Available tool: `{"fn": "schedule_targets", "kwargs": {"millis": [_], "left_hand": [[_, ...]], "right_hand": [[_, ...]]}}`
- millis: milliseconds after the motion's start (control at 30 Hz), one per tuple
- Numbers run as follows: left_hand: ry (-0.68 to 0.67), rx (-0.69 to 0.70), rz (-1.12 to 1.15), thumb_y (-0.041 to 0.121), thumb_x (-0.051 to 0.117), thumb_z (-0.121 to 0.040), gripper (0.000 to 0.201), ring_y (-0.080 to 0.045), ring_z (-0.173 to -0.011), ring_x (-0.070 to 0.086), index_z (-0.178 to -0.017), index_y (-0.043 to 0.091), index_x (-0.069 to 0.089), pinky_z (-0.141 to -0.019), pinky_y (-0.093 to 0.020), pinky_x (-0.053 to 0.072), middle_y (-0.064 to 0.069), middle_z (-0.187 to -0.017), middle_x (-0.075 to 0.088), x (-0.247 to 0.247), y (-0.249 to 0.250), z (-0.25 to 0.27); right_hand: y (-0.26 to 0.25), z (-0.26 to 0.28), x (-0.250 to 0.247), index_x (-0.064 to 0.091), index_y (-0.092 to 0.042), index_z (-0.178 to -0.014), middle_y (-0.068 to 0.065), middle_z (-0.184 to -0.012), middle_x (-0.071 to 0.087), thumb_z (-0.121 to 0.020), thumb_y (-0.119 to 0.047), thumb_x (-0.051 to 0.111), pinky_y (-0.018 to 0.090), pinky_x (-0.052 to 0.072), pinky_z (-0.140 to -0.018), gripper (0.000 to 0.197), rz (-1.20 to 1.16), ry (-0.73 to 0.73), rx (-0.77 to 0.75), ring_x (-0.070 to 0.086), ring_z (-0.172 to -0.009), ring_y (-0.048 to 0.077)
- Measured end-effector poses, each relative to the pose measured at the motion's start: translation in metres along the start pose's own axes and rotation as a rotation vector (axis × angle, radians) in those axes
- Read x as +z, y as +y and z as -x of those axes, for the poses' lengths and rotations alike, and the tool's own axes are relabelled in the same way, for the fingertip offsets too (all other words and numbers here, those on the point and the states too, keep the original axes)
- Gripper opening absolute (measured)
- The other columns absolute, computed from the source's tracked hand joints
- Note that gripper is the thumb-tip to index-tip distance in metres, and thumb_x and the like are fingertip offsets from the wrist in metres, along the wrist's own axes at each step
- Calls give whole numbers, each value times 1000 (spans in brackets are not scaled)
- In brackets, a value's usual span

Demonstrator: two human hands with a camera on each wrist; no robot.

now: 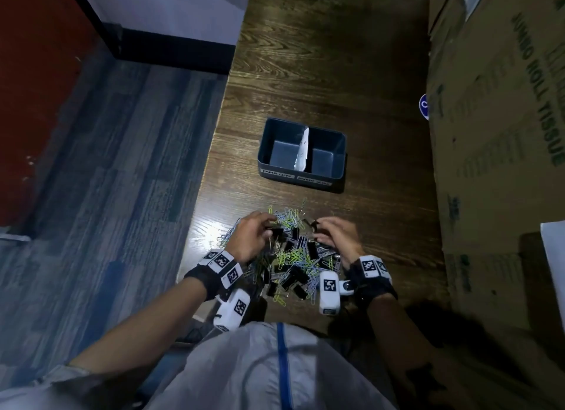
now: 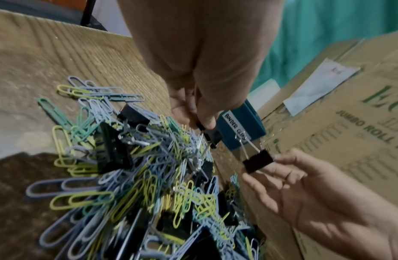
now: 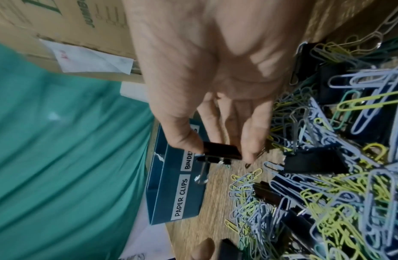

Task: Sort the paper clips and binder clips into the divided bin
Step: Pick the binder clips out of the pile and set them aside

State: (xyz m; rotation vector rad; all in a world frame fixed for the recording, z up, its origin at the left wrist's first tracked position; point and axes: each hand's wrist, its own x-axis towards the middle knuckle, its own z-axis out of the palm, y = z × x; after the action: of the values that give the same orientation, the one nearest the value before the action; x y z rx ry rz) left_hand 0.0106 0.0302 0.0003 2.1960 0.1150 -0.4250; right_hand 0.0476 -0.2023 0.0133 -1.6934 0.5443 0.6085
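Observation:
A blue divided bin (image 1: 337,148) stands on the wooden table, labelled PAPER CLIPS on the left and BINDER CLIPS on the right; a white paper divider (image 1: 302,148) splits it and both halves look empty. In front of it lies a mixed pile of coloured paper clips and black binder clips (image 1: 293,258). My left hand (image 1: 267,227) is over the pile's left side and pinches a black binder clip (image 2: 212,136) by its body. My right hand (image 1: 321,229), over the pile's right side, pinches another black binder clip (image 3: 224,151) between thumb and fingers, held above the table near the bin (image 3: 177,184).
Large cardboard boxes (image 1: 495,134) wall off the table's right side. The table's left edge (image 1: 211,153) drops to a blue-grey floor. Bare wood (image 1: 321,58) stretches beyond the bin. A white sheet (image 1: 553,257) lies on a box at the right.

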Motion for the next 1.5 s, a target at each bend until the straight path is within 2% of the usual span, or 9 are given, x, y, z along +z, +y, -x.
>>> {"fn": "schedule_targets", "kwargs": {"millis": [300,500,700,833,967,1067,1267,1433,1500], "left_hand": [[-38,-169,139,-3,56,-92,21,-25,-87,64,-107,8,66,-68,-26,58,-10,-112,52,-25,-15,-13],[192,-373,261,1,54,-94,22,-23,-87,64,-113,8,64,-68,-30,55,-5,-105,62,-49,-20,-46],[407,-522,171,12,67,-85,12,-28,-93,68,-97,14,68,-83,-42,57,-12,-104,71,-60,-62,-76],[375,-460,149,13,70,-85,19,-28,-95,67,-102,14,63,-83,-42,56,-11,-103,69,-60,-70,-67],[233,-370,-146,18,66,-89,16,-24,-96,61,-104,16,59,-84,-36,50,-6,-110,60,-65,-67,-33],[29,-329,-423,40,60,-91,32,-25,-97,59,-113,19,51,-85,-40,50,-4,-115,50,-61,-63,3],[-100,-171,-386,34,63,-91,34,-25,-96,59,-116,18,45,-81,-35,49,-4,-115,45,-34,-56,37],[-36,-72,-420,27,63,-91,41,-26,-96,57,-126,14,46,-79,-35,49,-10,-116,46,-17,-36,29],[-85,30,-428,22,59,-94,36,-28,-95,57,-127,12,50,-78,-35,47,-12,-114,49,-12,-29,26]], "right_hand": [[1,3,10,70,-4,-102,19,-101,71,-90,4,60,26,59,-67,18,-90,36,75,74,-77,21],[9,5,-3,68,-4,-109,24,-109,69,-93,-6,62,25,61,-68,18,-66,-103,103,74,-81,27],[10,7,-36,60,1,-118,26,-103,69,-99,-21,55,28,60,-67,29,-302,-126,164,71,-83,29],[9,3,-56,67,-7,-106,20,-106,71,-95,-13,61,25,60,-68,13,-348,84,73,71,-85,27],[5,-5,-74,71,-11,-99,8,-96,73,-84,-6,72,14,51,-59,16,55,444,23,67,-80,15],[15,-10,-85,74,-10,-99,9,-100,73,-76,-9,79,20,42,-75,23,306,570,49,65,-92,21],[41,-6,-85,69,-12,-102,13,-123,56,-78,-4,76,24,37,-90,26,557,527,10,52,-118,29],[60,6,-66,70,-15,-102,11,-111,60,-82,-9,70,35,51,-83,21,806,423,-215,62,-97,33],[67,7,-56,67,-14,-118,11,-123,55,-85,-10,68,39,53,-87,33,910,294,-205,62,-101,33]]}}
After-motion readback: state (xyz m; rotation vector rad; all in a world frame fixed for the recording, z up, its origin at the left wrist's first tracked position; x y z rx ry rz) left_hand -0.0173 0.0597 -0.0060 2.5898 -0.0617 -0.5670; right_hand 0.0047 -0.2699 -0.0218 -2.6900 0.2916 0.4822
